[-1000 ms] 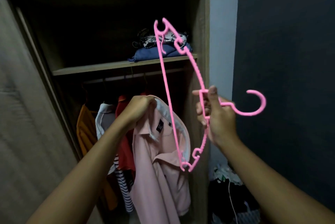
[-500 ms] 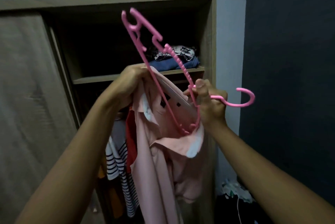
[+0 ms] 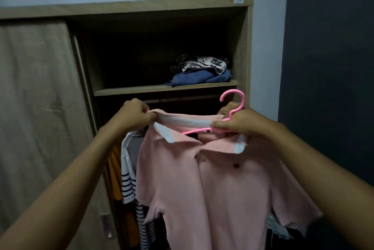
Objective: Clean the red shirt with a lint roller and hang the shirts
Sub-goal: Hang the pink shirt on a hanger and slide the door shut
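Note:
A pink polo shirt with a white-edged collar hangs in front of the open wardrobe, held up between my two hands. My left hand pinches the left end of the collar. My right hand grips the neck of a pink plastic hanger together with the collar's right side. The hanger's hook points up above my right hand; its arms are inside the shirt, with only a short pink stretch showing through the neck opening.
The wardrobe stands open, with its sliding door at the left. Folded clothes lie on the shelf. Below, striped and orange garments hang behind the shirt. A dark wall is at the right.
The hanger has gone from tilted and half outside the shirt to level inside it, hook up. My hands have spread apart along the collar, and the shirt now hangs open facing me.

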`<action>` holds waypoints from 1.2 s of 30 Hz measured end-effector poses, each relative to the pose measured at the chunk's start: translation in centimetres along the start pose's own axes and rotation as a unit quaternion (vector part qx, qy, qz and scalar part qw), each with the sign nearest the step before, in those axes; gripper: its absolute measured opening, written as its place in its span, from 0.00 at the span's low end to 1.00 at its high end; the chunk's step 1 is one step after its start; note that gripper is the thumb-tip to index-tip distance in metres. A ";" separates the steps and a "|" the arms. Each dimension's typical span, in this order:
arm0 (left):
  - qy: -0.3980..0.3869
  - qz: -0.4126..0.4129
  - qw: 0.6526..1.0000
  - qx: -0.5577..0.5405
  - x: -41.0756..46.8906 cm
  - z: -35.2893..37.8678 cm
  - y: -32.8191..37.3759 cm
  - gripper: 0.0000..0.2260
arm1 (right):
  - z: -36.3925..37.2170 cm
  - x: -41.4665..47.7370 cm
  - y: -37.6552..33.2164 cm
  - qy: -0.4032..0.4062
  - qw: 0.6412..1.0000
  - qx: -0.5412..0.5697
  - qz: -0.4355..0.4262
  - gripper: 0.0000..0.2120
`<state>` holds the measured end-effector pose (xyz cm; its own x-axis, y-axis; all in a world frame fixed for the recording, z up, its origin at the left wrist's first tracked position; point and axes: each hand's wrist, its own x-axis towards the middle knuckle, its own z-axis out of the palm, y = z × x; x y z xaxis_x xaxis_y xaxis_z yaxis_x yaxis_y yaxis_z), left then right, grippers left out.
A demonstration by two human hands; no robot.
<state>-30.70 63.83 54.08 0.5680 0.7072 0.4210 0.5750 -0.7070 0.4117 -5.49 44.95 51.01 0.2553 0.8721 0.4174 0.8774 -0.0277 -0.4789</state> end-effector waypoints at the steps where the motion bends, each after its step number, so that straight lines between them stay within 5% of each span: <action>1: -0.024 -0.008 0.999 -0.033 -0.4 0.5 0.8 0.12 | 0.2 0.2 -0.2 -0.011 1.000 0.018 0.001 0.14; 3: -0.079 -0.036 0.990 -0.112 -1.0 1.6 2.2 0.12 | 0.4 0.5 -0.7 -0.010 0.997 0.072 -0.016 0.14; 8: -0.136 -0.104 0.956 -0.237 -1.6 3.2 2.9 0.09 | -1.2 0.4 -1.6 0.136 0.942 0.306 -0.007 0.15; 18: -0.105 -0.040 0.968 -0.224 -1.1 3.4 4.7 0.16 | -9.3 -0.4 -5.6 0.026 0.999 0.004 -0.045 0.15; 23: -0.134 -0.019 0.962 -0.238 -1.2 3.2 5.4 0.17 | -8.7 -0.1 -5.7 0.049 0.989 0.121 -0.065 0.18; 27: -0.138 0.005 0.960 -0.244 -2.0 3.1 6.1 0.19 | -3.6 0.7 -4.8 -0.011 0.992 0.124 -0.001 0.16; 32: -0.122 0.014 0.962 -0.244 -2.1 2.4 6.1 0.21 | -4.3 3.1 -4.5 0.165 0.961 0.221 0.006 0.13; 36: -0.112 0.022 0.969 -0.219 -1.9 1.9 5.7 0.19 | -1.8 3.9 -3.8 0.047 0.994 0.095 0.025 0.13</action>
<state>-27.35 58.47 54.07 0.7277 0.6263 0.2798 0.2709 -0.6371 0.7216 -7.07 47.60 55.81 0.3416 0.8218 0.4561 0.7724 0.0311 -0.6344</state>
